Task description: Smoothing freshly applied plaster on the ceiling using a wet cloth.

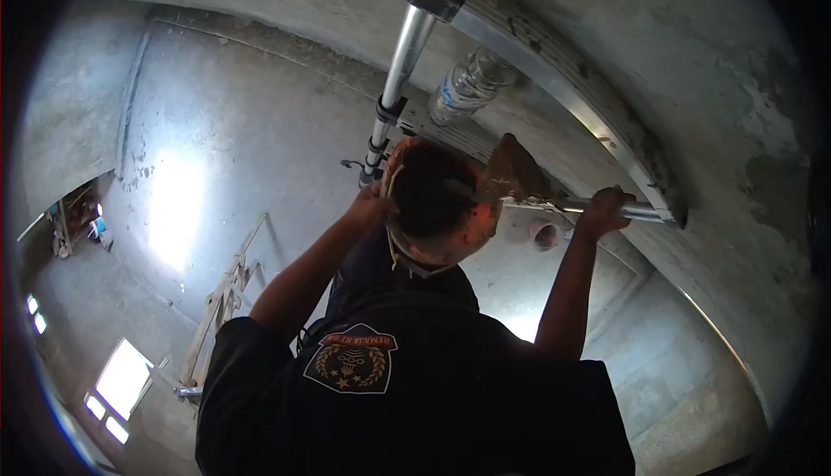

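Black T-shirt [467, 389] at 6 o'clock; right hand [605, 213] clasps ladder rail [643, 210], left hand [370, 208] grips orange bucket [446, 247]; loosening could tip it.

One head-worn fisheye looks down from close range.

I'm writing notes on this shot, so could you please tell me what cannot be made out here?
All in the head view:
- Contents of the orange bucket by the left hand: lost in shadow.
- Right palm: hidden by the back of the right hand on the metal bar.
- Feet: hidden by the black shirt and bucket.
- Clutter at far left: too small.
- Beyond the window: washed out by glare.
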